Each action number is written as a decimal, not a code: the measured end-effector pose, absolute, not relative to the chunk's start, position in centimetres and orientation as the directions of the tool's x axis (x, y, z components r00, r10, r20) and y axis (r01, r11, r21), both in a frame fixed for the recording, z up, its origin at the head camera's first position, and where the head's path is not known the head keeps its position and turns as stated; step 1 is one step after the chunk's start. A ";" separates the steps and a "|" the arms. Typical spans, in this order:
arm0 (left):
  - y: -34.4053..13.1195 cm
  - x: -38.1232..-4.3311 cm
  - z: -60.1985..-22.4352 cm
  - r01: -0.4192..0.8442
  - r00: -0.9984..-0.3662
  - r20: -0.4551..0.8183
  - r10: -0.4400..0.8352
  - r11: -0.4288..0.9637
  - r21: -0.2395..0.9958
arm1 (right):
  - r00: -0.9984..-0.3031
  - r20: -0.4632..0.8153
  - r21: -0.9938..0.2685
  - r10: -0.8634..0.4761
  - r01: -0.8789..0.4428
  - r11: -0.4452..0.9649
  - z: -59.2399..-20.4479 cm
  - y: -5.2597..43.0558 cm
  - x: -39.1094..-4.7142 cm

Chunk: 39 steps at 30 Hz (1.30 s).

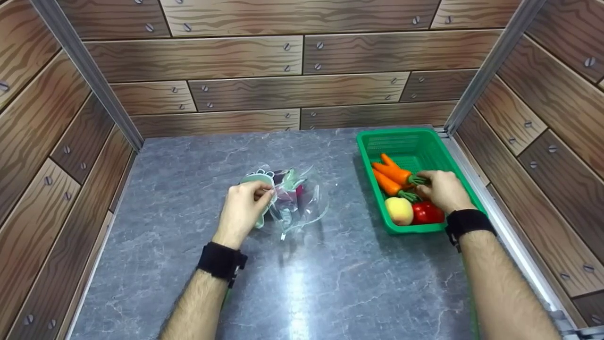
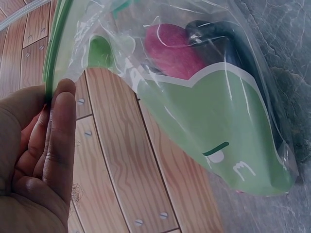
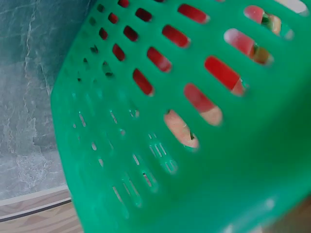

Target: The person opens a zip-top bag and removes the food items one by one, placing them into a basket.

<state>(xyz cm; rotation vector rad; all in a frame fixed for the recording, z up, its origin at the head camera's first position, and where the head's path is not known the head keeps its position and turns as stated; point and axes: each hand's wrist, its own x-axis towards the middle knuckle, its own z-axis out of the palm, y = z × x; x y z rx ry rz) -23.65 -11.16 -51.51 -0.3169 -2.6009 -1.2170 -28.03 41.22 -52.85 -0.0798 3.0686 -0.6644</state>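
Note:
My left hand (image 1: pixel 243 205) pinches the green-edged rim of a clear plastic zip bag (image 1: pixel 314 208) between thumb and fingers. The bag has a light green printed front (image 2: pixel 209 126); inside it show a magenta piece (image 2: pixel 172 48) and a dark, glossy piece (image 2: pixel 218 43). Over at the basket, my right hand (image 1: pixel 446 189) reaches in and pinches the leafy top of an orange carrot (image 1: pixel 398 174) with curled fingers. Another carrot (image 1: pixel 387 183) lies beside it. In the right wrist view, the basket wall hides most of this hand.
The green perforated basket (image 1: pixel 365 146) stands at the right of the grey table (image 1: pixel 188 179). A pale yellow round fruit (image 1: pixel 399 210) and a shiny red vegetable (image 1: pixel 426 213) lie at its near end. Wood-patterned walls (image 1: pixel 236 56) enclose the table's back and sides.

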 end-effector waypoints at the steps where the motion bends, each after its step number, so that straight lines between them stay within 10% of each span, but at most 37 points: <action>1: -11.1 -23.6 -51.5 0.301 -0.944 0.318 0.090 0.627 0.718 | -0.999 0.002 -0.413 -0.051 -0.047 0.909 -52.8 41.2 -28.0; 39: -11.3 -23.7 -49.1 0.315 -0.937 0.338 0.090 0.636 0.704 | -0.937 0.257 -0.542 -0.237 -0.342 0.767 -44.3 30.1 -24.0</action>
